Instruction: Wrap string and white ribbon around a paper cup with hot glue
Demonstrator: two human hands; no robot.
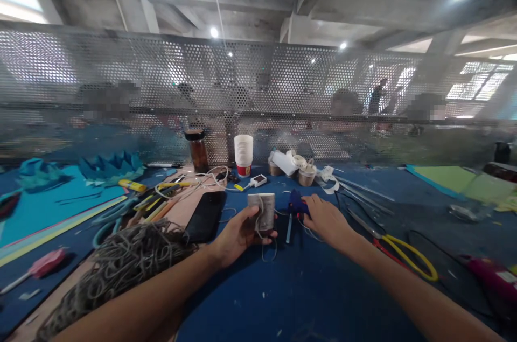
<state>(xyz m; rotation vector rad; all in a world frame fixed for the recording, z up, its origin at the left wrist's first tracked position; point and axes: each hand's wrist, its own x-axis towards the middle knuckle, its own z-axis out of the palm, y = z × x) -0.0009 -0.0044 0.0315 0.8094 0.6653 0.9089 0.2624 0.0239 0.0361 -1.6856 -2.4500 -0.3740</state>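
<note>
My left hand (242,234) is wrapped round a small cup (266,214) with a white rim and a body covered in grey cord. A loose end of the cord runs down its front and loops below my fingers. Just to the right, my right hand (327,222) is closed on a dark blue hot glue gun (297,201), whose far side is partly hidden by my fingers. A thin pale-blue stick (289,230) shows under the gun, close to the table.
A heap of grey cord (133,256) lies left, beside a black phone (205,216). Behind stand stacked paper cups (243,151) and a brown bottle (197,151) before a perforated screen (262,78). Yellow-and-red-handled scissors (412,256) and a magenta glue gun (490,277) lie right.
</note>
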